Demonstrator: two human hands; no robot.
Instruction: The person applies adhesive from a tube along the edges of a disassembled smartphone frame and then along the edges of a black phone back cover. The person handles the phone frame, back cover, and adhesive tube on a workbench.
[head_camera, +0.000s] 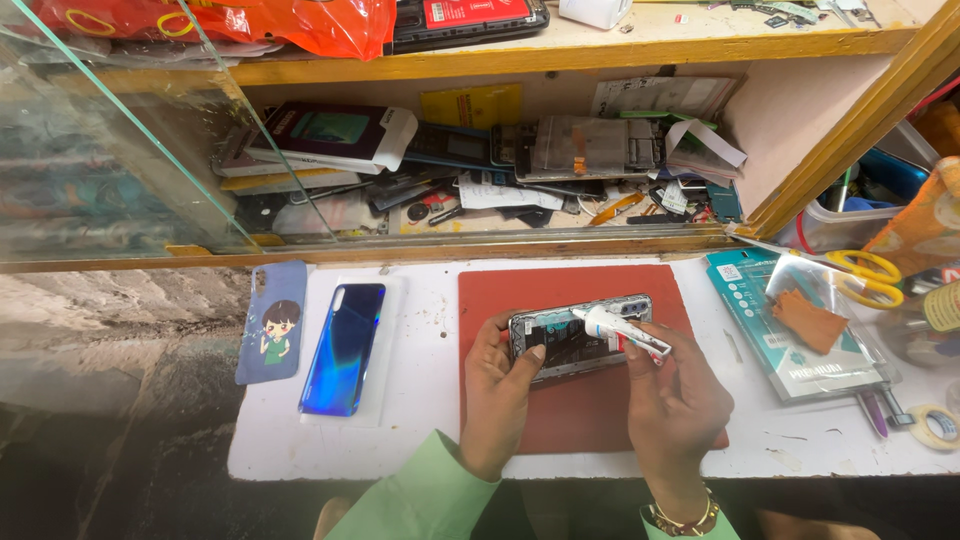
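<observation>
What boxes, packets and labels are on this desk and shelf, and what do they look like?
Teal flat packet: right of the red mat, rectangular, in clear wrap.
White and dark box: shelf, left side, flat, tilted.
Yellow card: shelf back wall, rectangular.
White tube: in the right hand, red and blue label.
Opened phone: steadied by the left hand.

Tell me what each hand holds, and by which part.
The left hand grips the opened phone by its left end. The right hand holds a small white tube by its rear half, its nozzle over the phone.
</observation>
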